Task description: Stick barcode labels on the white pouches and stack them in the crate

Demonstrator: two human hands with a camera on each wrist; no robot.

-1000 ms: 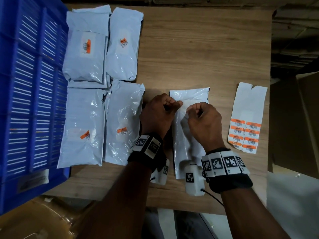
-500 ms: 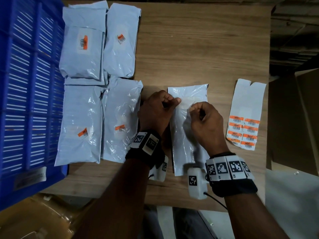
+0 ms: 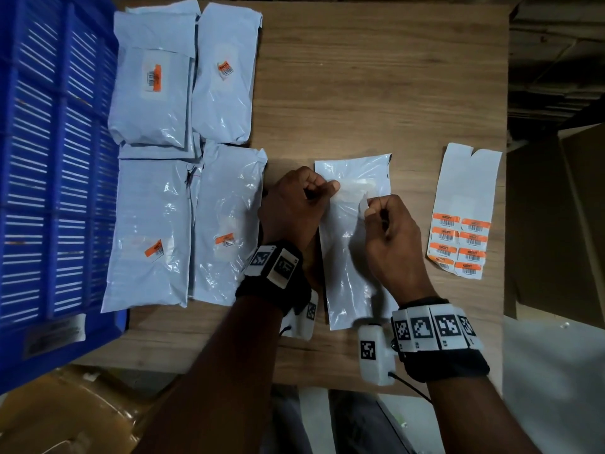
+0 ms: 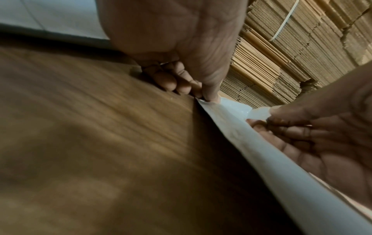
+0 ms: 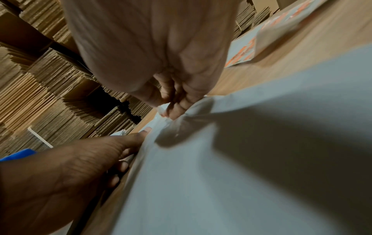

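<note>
Thumb and curled fingers of the left hand [image 3: 294, 204] pin the flat white plastic pouch [image 3: 353, 257] at table centre, so the right hand [image 3: 389, 231] can pinch a pale strip [image 3: 362, 208]. Blue slatted crate [image 3: 49, 191] waits at nine o'clock, orange barcode label sheet [image 3: 465, 211] at three.

Barcodes on orange labels of label sheet [image 3: 460, 244], print too small to read

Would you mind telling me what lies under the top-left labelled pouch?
Another white pouch shows above and below the labelled pouch, resting on the table. Its middle, and any label there, is covered.
</note>
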